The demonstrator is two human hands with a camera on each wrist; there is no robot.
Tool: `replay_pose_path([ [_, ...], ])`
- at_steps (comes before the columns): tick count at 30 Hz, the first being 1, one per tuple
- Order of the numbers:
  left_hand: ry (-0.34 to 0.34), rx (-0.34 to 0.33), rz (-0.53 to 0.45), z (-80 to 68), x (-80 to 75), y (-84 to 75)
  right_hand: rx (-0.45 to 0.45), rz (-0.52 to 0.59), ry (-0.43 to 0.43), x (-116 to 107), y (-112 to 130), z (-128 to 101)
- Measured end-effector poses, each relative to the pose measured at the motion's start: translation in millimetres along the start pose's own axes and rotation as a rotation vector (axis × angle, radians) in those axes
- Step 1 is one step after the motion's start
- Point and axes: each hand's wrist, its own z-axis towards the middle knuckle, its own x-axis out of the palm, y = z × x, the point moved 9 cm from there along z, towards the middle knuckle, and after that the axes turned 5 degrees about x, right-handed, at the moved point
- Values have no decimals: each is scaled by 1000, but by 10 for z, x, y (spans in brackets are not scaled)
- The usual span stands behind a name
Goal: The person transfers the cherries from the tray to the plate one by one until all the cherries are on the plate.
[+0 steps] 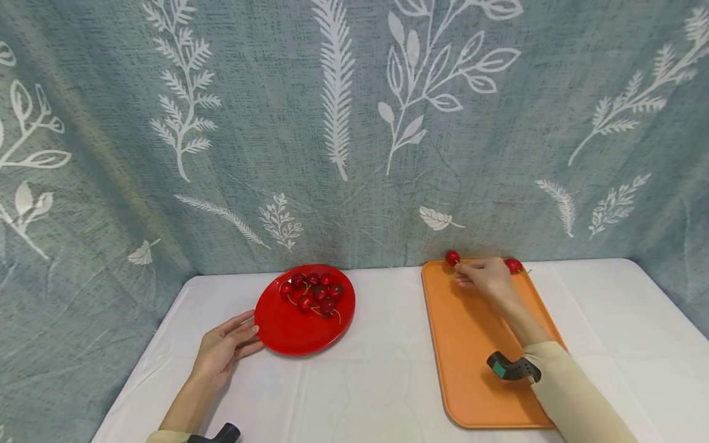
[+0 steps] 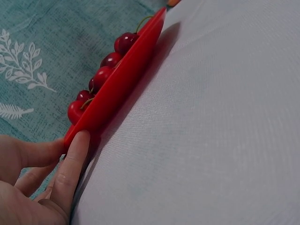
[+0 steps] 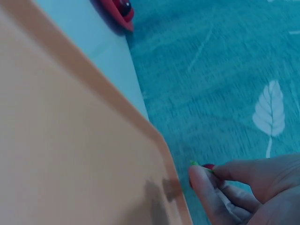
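My left hand (image 1: 224, 347) is at the left rim of a round red plate (image 1: 296, 338), pinching the edge between thumb and fingers in the left wrist view. Several dark red cherries with green stems (image 1: 319, 293) lie together on the plate's far half. Over the far end of an orange tray (image 1: 460, 369), my right hand (image 1: 487, 280) pinches a cherry (image 1: 452, 258) by its stem. That cherry is mostly hidden behind the fingertips in the right wrist view. Another cherry (image 1: 513, 266) lies at the tray's far right corner, just past the hand.
A white cloth (image 1: 382, 369) covers the table, and the plate and tray stand apart on it. Behind the far edge hangs a blue-green curtain (image 1: 365, 215) with white leaf patterns, close to the tray's far rim.
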Motion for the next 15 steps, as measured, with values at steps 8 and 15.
replay_pose_path([
  [8,2,1,4,2,-3,3,-16,22,71,358,45,0],
  [15,0,-4,1,6,-5,8,-7,37,166,740,0,-50],
])
